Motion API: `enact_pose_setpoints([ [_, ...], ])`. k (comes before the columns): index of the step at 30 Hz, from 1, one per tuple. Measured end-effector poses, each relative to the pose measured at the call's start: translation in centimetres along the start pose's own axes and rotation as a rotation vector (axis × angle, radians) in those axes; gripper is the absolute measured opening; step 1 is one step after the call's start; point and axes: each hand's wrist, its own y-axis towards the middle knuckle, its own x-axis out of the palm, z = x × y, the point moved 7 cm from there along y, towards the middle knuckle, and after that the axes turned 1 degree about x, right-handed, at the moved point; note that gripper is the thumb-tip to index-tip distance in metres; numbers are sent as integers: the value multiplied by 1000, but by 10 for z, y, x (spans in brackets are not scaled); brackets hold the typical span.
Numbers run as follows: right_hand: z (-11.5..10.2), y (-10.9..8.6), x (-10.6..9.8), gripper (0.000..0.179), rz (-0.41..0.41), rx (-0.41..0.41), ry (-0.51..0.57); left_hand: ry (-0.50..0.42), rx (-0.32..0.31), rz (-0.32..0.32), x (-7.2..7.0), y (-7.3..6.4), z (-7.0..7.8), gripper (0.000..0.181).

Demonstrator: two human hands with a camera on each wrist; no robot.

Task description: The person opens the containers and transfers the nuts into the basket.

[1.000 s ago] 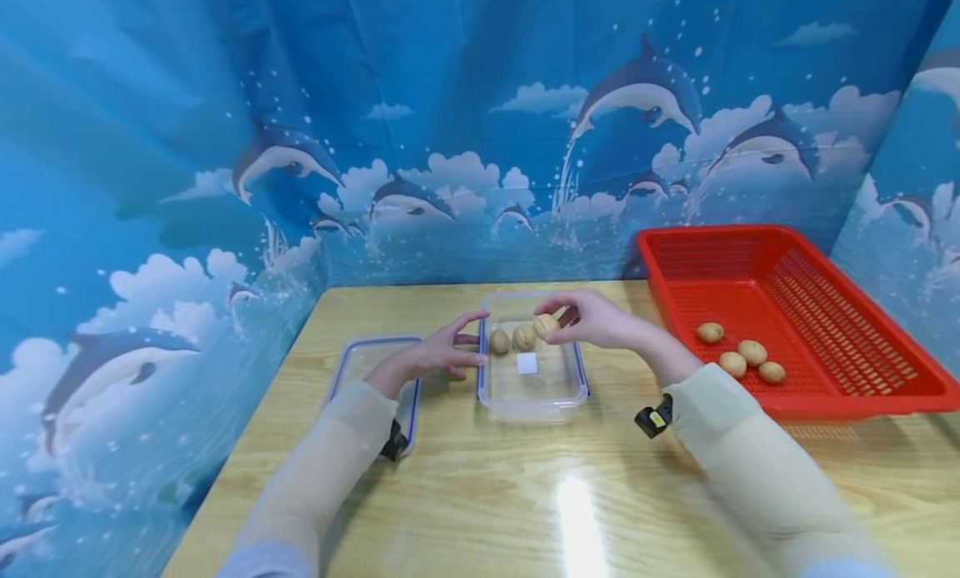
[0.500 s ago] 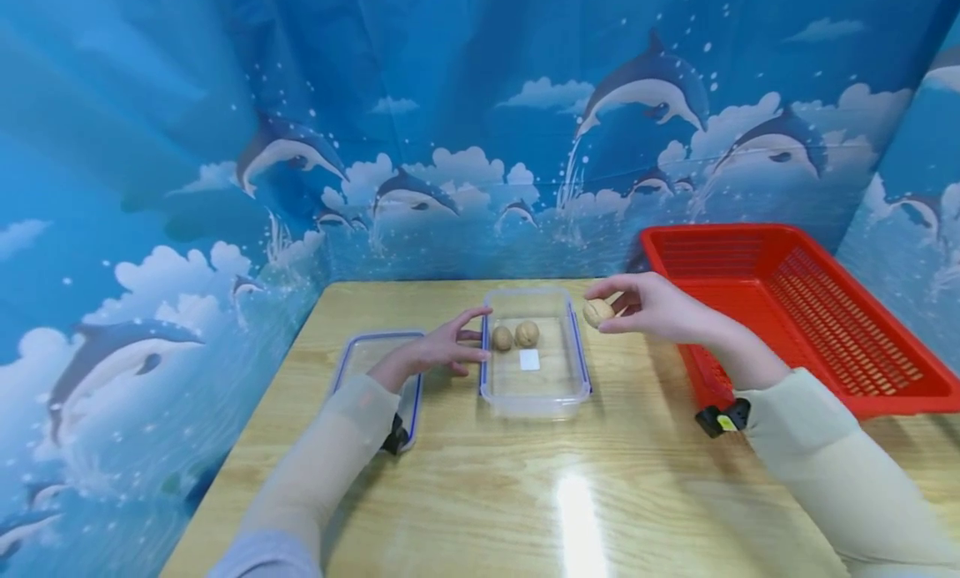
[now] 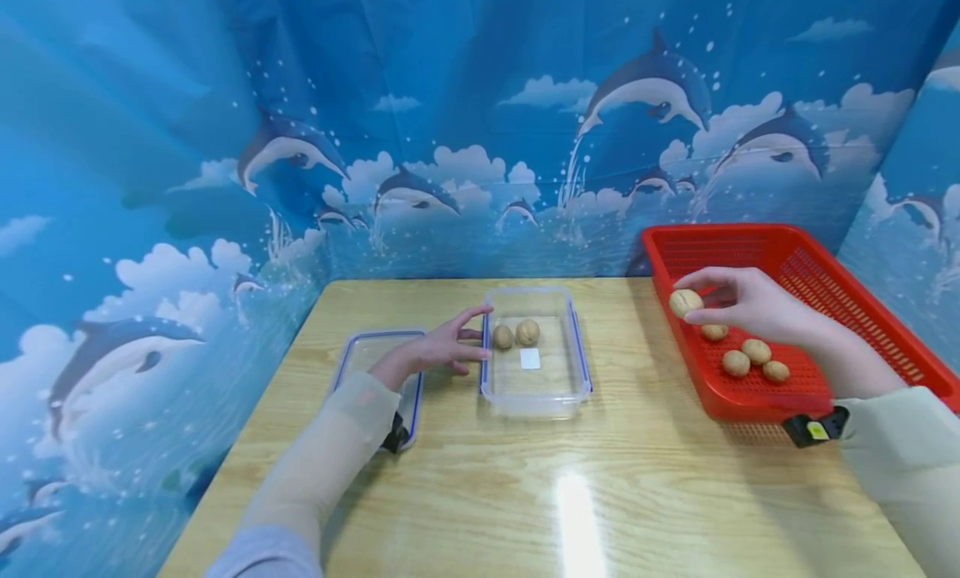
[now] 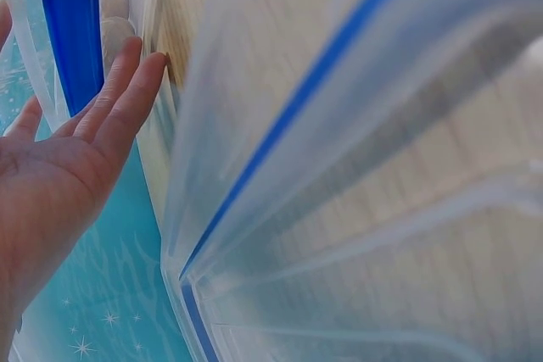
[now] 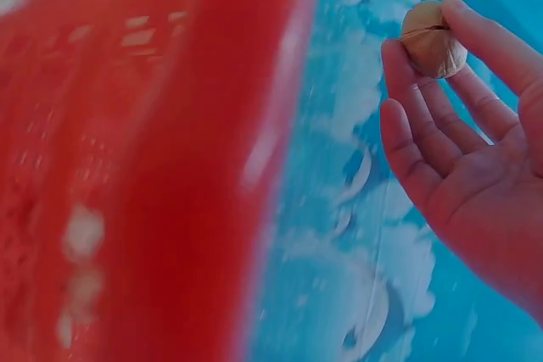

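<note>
My right hand (image 3: 765, 307) pinches a walnut (image 3: 686, 303) between thumb and fingertips, above the left side of the red basket (image 3: 720, 407). In the right wrist view a cracked seam shows across the held walnut (image 5: 434, 48). Several more walnuts (image 3: 756, 351) lie on the basket's floor, below the hand. A clear plastic box (image 3: 536, 407) with blue edges stands mid-table. Inside it two walnuts sit side by side, a darker one (image 3: 502, 337) and a paler one (image 3: 527, 333). My left hand (image 3: 442, 344) has its fingers extended at the box's left wall; contact is hard to tell.
A clear lid (image 3: 367, 353) with a blue rim lies left of the box, partly under the left wrist. The wooden table (image 3: 480, 495) meets a dolphin-printed blue sheet (image 3: 465, 186) at the back. A small white label (image 3: 529, 359) shows on the box floor.
My right hand has lifted the walnut away from the row in the box and carried it right, to above the basket. The left hand has stayed beside the box.
</note>
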Motion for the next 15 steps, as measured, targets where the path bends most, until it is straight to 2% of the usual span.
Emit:
enact_pose_setpoints([
  [7, 45, -18, -20, 55, 39, 85, -15, 5, -4, 10, -1, 0, 0, 82],
  [15, 87, -37, -36, 59, 89, 169, -35, 12, -6, 6, 0, -2, 1, 83],
])
